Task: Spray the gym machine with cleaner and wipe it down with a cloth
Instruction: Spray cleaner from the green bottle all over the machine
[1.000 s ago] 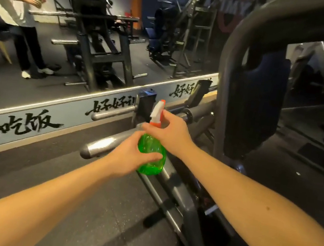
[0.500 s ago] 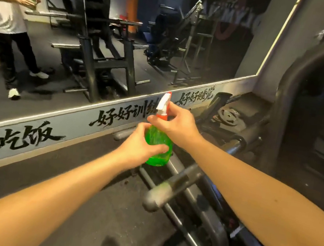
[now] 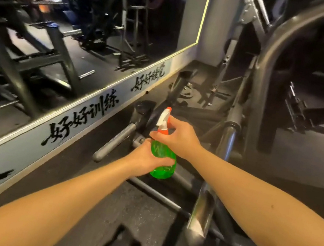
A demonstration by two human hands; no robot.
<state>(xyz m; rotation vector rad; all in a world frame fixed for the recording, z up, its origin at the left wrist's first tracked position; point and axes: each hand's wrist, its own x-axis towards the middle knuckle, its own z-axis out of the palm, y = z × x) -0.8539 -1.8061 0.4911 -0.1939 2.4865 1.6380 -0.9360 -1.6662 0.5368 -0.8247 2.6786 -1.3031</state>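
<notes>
A green spray bottle [image 3: 162, 161] with an orange and white trigger head is held upright in front of me, over the gym machine's low frame. My left hand [image 3: 146, 159] grips the bottle's green body from the left. My right hand [image 3: 178, 137] is wrapped round the neck and trigger from the right. The nozzle points away, towards a dark post and a silver peg [image 3: 113, 142] of the gym machine [image 3: 222, 154]. A long chrome bar [image 3: 205, 203] of the machine runs just right of the bottle. No cloth is in view.
A large wall mirror [image 3: 73, 43] with a grey lettered strip runs along the left, reflecting other racks. Dark rubber floor [image 3: 82, 206] lies below my arms. A big curved grey frame tube [image 3: 264, 80] rises at the right, with more equipment behind it.
The view has swung right and down along the machine. Both hands keep the same hold on the bottle, which now sits lower, above the machine's base frame and pegs.
</notes>
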